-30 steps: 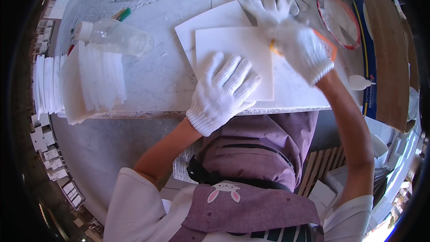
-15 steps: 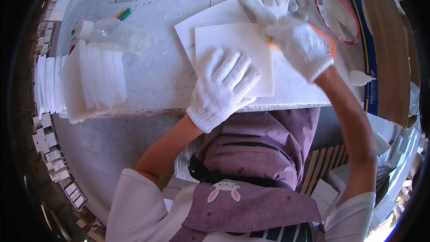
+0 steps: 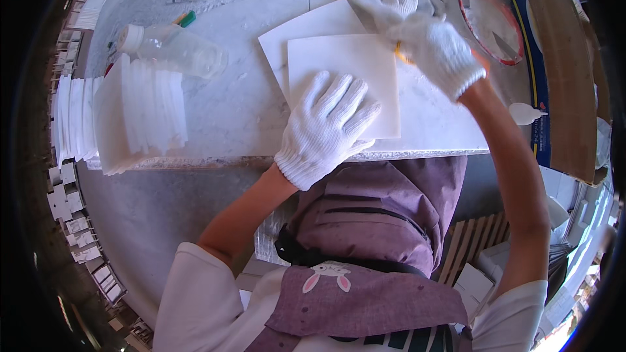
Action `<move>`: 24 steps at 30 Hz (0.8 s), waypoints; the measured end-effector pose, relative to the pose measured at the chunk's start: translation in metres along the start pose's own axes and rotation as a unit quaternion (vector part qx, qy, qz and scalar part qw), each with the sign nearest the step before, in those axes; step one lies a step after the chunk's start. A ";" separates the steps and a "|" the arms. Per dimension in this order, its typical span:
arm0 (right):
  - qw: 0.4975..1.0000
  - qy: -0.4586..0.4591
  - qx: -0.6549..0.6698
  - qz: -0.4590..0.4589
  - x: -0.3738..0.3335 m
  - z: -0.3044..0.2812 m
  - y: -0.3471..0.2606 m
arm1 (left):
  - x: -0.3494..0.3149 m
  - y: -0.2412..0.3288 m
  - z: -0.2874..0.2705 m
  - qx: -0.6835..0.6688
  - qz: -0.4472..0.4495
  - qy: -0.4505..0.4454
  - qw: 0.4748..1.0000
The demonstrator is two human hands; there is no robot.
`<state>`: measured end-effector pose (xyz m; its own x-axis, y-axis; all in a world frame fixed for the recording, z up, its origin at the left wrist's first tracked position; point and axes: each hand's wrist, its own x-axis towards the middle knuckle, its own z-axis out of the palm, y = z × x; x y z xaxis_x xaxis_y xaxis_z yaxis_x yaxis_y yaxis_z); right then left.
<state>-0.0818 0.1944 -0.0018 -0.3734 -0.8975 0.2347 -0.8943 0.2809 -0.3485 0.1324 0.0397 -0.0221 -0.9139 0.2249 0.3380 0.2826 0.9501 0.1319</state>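
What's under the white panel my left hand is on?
A second white panel sticks out past its top and left edges; the rest, and anything else beneath, is covered.

Gap between bottle point(image 3: 179, 51) and white squares point(image 3: 352, 57), stacked slabs point(image 3: 145, 107) blocking left, cardboard box point(image 3: 564, 78) walling right

Tabletop point(image 3: 241, 114): bright, cool cast; we get pale glare near the front edge, right of centre.
White sheet point(image 3: 365, 65): nearly washed out; soft shadow by the left hand point(image 3: 329, 127).
Right hand point(image 3: 440, 52): we see soft blur at its far end.
Under-table area point(image 3: 150, 215): dimmer, grey.
Frame rim: we have black corners, bent edges, blown-out highlight lower right with blue fringing.
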 end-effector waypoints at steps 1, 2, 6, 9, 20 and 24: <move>0.999 0.033 0.022 0.034 0.001 0.005 -0.002 | 0.000 0.000 0.000 0.002 0.001 -0.004 1.000; 0.999 0.019 0.014 0.042 -0.002 0.005 -0.005 | 0.000 0.001 -0.001 0.005 0.001 -0.008 1.000; 0.997 -0.030 -0.018 0.076 -0.021 0.000 -0.030 | -0.004 0.001 0.003 0.011 0.003 -0.005 1.000; 0.999 -0.015 -0.016 0.023 -0.011 0.000 -0.014 | -0.002 0.001 0.001 0.007 0.006 -0.004 1.000; 0.999 -0.012 -0.023 0.023 -0.003 0.002 -0.012 | 0.000 0.000 0.002 0.004 0.005 0.002 1.000; 0.998 -0.026 -0.005 0.063 0.003 -0.001 -0.011 | 0.003 0.002 0.001 0.002 0.007 0.001 1.000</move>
<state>-0.0730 0.1886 0.0036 -0.4696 -0.8714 0.1421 -0.8437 0.3956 -0.3628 0.1299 0.0423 -0.0223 -0.9096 0.2376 0.3408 0.2941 0.9477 0.1242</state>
